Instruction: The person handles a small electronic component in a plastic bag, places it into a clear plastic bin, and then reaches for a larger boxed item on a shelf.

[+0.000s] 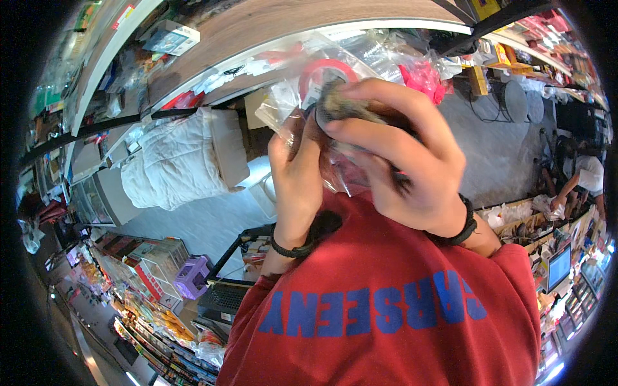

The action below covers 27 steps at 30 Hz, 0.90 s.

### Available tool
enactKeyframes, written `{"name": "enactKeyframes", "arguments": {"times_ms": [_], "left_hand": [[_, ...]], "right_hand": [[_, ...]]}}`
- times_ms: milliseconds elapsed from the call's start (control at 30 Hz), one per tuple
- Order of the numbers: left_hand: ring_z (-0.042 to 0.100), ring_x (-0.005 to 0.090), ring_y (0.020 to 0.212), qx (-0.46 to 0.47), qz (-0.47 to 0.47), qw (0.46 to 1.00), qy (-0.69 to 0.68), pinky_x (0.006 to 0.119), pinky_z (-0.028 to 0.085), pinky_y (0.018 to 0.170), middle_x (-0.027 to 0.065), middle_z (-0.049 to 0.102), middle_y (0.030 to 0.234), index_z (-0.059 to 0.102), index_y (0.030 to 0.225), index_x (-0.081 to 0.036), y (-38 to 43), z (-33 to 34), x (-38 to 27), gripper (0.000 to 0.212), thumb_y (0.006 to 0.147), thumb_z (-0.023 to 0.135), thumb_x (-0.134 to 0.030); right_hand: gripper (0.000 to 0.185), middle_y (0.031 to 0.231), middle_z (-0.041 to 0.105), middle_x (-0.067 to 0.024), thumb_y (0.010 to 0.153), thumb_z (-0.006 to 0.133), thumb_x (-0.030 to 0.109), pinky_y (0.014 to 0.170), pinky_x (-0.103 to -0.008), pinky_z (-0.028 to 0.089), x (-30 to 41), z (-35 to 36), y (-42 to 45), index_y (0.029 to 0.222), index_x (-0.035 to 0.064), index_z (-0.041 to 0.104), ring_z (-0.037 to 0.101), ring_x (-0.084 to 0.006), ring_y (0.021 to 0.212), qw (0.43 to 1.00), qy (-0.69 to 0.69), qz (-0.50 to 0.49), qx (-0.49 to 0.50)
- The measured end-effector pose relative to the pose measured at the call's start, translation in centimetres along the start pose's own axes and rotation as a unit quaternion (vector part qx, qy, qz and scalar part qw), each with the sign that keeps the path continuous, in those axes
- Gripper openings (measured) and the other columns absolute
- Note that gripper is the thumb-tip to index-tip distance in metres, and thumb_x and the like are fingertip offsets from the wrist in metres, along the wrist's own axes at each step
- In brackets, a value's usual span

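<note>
My left hand (295, 186) grips a clear plastic package (276, 108) from its near side, thumb uppermost. Part of the package shows a red ring (305, 79) with a pale label inside it; what kind of article this is, I cannot tell. Between the fingers of my right hand (415, 154) is a crumpled grey-brown cloth (340, 106), touching the package over the ring. Blur and the right fingers hide much of the contents. Loose crinkled film hangs below, in front of my red shirt (386, 270).
A shelf with a white edge (190, 91) runs ahead, carrying plastic-wrapped goods and a bright pink bundle (420, 79). White fabric (164, 159) covers boxes at left. A purple plastic basket (192, 277) stands lower left. At right are round stools (514, 101), a monitor (559, 268) and another person (584, 173).
</note>
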<state>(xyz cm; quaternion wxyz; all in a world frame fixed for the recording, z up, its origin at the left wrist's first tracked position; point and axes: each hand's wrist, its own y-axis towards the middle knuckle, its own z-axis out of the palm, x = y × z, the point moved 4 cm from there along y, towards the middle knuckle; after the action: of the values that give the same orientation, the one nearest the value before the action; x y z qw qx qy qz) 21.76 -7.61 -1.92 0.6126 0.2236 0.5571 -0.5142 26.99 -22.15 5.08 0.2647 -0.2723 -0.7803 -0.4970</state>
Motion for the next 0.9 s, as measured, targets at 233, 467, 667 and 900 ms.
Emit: {"name": "enactKeyframes", "arguments": {"times_ms": [233, 467, 667, 900], "left_hand": [[0.062, 0.0159, 0.099, 0.008, -0.024, 0.998, -0.059, 0.030, 0.051, 0.082, 0.0081, 0.062, 0.114, 0.052, 0.128, -0.001, -0.4, 0.7, 0.0, 0.034, 0.096, 0.058, -0.012], [0.058, 0.0156, 0.104, 0.050, 0.080, 0.995, 0.020, 0.028, 0.050, 0.084, 0.0078, 0.059, 0.118, 0.052, 0.127, 0.001, -0.9, 0.3, 0.5, 0.032, 0.097, 0.055, -0.011], [0.058, 0.0143, 0.103, -0.010, 0.015, 1.000, -0.002, 0.025, 0.047, 0.085, 0.0086, 0.058, 0.117, 0.058, 0.118, 0.002, 0.1, -0.1, -0.4, 0.027, 0.096, 0.055, -0.012], [0.057, 0.0177, 0.110, 0.030, 0.136, 0.979, 0.150, 0.028, 0.047, 0.089, 0.0125, 0.058, 0.120, 0.060, 0.114, 0.004, -0.4, -0.3, 1.1, 0.023, 0.098, 0.051, -0.010]], "right_hand": [[0.035, 0.095, 0.067, -0.0104, 0.066, 0.063, -0.012, 0.069, -0.0334, 0.053, 0.7, 0.1, -0.6, 0.096, 0.0039, 0.070, 0.065, -0.0267, 0.079, 0.993, -0.054, 0.034, 0.102], [0.034, 0.097, 0.068, -0.0103, 0.068, 0.065, -0.009, 0.071, -0.0348, 0.053, 0.5, 0.7, 0.0, 0.099, 0.0044, 0.067, 0.065, -0.0276, 0.082, 0.998, -0.022, 0.038, 0.055], [0.036, 0.100, 0.067, -0.0103, 0.065, 0.065, -0.010, 0.072, -0.0355, 0.053, 1.1, 0.9, -1.0, 0.098, 0.0032, 0.066, 0.064, -0.0277, 0.084, 0.978, -0.029, 0.087, 0.186], [0.036, 0.102, 0.067, -0.0096, 0.065, 0.064, -0.010, 0.072, -0.0356, 0.053, 0.2, 1.4, 0.1, 0.098, 0.0032, 0.067, 0.064, -0.0270, 0.086, 0.997, 0.010, 0.009, 0.080]]}}
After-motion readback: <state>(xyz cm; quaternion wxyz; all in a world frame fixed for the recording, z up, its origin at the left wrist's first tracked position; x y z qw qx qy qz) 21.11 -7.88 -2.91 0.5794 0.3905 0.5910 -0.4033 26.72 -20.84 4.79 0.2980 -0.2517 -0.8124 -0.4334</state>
